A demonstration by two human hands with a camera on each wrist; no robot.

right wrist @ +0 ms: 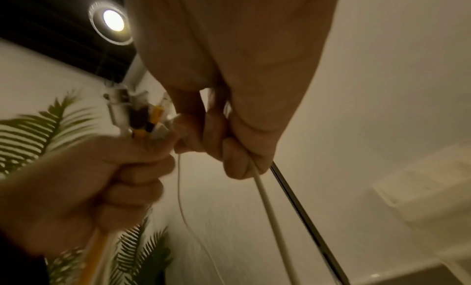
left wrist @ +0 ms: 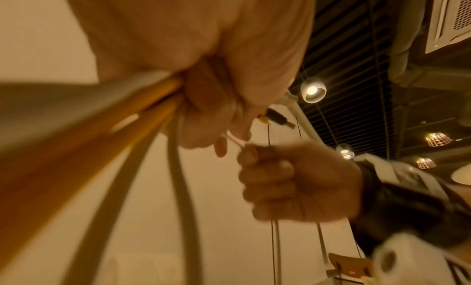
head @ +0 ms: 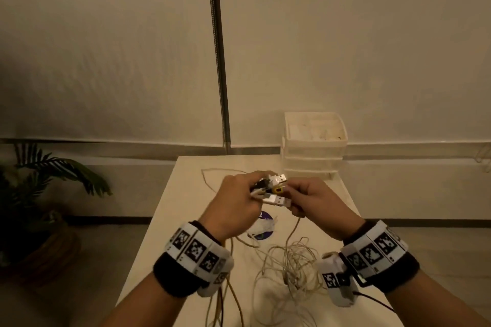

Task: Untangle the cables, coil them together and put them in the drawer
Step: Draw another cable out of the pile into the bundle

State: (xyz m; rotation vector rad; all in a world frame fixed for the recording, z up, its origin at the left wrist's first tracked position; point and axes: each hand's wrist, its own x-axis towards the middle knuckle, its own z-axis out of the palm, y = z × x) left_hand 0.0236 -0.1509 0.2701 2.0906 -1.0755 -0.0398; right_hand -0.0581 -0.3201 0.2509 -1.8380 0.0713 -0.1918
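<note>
While we're bunching the plug ends [head: 271,188] together above the table [head: 191,194], our left hand [head: 233,207] is gripping the yellow and white cables [left wrist: 142,108] in curled fingers [right wrist: 137,164], and our right hand [head: 318,207] is pinching a thin white lead [right wrist: 262,188]. Most of the cables [head: 289,263] are lying in a loose snarl on the table near us, and the drawer unit [head: 313,146] is sitting at the far right corner. Honestly, we're risking cinching that snarl into a knot if we're tugging too hard.
</note>
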